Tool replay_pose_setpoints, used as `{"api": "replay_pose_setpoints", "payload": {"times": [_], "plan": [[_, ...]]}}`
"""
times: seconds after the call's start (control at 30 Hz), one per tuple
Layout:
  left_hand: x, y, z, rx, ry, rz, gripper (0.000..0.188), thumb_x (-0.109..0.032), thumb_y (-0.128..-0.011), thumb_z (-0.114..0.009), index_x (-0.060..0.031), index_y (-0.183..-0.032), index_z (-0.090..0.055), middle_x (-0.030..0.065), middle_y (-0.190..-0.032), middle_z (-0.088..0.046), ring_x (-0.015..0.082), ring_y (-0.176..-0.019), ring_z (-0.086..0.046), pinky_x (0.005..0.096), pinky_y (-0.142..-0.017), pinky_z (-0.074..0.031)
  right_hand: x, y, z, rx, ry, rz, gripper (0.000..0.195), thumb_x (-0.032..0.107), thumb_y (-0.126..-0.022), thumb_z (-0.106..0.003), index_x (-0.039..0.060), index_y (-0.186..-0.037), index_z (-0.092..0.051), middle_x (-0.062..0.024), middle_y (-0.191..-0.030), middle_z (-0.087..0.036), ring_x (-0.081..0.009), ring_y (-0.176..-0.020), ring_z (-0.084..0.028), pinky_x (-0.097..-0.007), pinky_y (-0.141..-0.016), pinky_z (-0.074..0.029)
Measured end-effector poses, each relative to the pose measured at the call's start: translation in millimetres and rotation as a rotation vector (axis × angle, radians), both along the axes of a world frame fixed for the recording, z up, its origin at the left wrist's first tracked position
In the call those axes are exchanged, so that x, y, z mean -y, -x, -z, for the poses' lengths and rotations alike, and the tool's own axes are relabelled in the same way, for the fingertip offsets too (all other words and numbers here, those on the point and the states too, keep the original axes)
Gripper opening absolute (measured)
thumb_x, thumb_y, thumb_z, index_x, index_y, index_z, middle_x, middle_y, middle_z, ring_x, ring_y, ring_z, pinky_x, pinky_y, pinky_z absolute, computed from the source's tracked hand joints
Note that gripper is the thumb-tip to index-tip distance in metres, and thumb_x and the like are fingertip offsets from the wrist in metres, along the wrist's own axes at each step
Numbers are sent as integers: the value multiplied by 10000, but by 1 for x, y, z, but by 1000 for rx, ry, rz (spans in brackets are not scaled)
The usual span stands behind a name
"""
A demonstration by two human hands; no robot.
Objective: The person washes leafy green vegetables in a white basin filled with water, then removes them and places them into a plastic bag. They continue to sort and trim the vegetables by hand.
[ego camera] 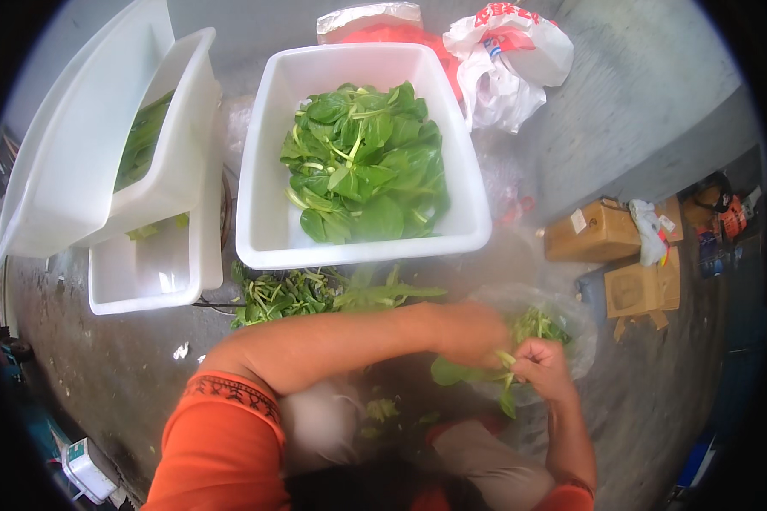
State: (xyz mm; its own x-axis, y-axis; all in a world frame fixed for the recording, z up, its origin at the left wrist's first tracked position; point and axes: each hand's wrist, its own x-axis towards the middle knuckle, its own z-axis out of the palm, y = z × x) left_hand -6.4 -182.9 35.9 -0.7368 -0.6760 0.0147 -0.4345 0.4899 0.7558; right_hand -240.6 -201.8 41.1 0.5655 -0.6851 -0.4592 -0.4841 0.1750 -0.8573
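My two hands meet at the right, above an open clear plastic bag (585,358) with leafy greens (540,324) in it. My right hand (543,367) pinches the pale stem of a leafy green (506,383) between thumb and fingers. Reaching across from the left, my left hand (479,332) is blurred and closed around the same plant; its fingertips are hidden. One broad leaf (449,372) sticks out below it. In front of me, a white plastic tub (363,257) holds a heap of loose green leaves (364,160).
Trimmed greens (287,297) lie on the floor just before the tub. Stacked white tubs (160,204) stand at the left, one with long green leaves. Plastic bags (508,61) sit behind the tub. Cardboard boxes (591,230) are at the right by the wall.
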Motion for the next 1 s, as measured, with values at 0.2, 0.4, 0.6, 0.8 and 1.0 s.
{"api": "replay_pose_setpoints", "payload": {"times": [0.2,0.4,0.6,0.8,1.0], "plan": [[3,-4,5,28,-152,-56,208,-263,-827,-553,-75,-883,-623,196,-789,-619,393,-699,-585,464,-632,-465,16,1,1,35,218,276,116,101,-796,-642,48,-709,-586,25,-599,-537,-46,-549,-476,-207,-502,-384],[4,-3,12,-247,-201,-434,265,-266,-885,-497,-33,-939,-610,223,-804,-615,372,-731,-595,441,-685,-468,20,-15,3,170,238,506,192,140,-869,-593,82,-700,-522,41,-567,-474,-42,-508,-423,-213,-466,-324],[14,6,25,-420,-238,-534,149,-173,-871,-573,-37,-917,-616,105,-718,-618,198,-661,-585,343,-628,-471,23,-38,10,-75,473,504,249,221,-867,-600,16,-728,-572,-72,-651,-564,-157,-590,-493,-320,-548,-403],[13,-1,9,-432,-315,-616,190,-207,-850,-660,-25,-817,-615,-37,-643,-531,46,-604,-454,235,-549,-405,30,-50,15,-140,314,537,317,315,-841,-616,33,-702,-577,-36,-649,-553,-129,-600,-472,-305,-559,-395],[10,3,-1,-446,-577,-582,166,-184,-826,-692,-32,-815,-627,-30,-652,-539,35,-621,-449,233,-553,-392,20,-57,10,86,248,463,255,264,-835,-628,41,-718,-586,32,-649,-529,-58,-614,-459,-247,-558,-384]]}}
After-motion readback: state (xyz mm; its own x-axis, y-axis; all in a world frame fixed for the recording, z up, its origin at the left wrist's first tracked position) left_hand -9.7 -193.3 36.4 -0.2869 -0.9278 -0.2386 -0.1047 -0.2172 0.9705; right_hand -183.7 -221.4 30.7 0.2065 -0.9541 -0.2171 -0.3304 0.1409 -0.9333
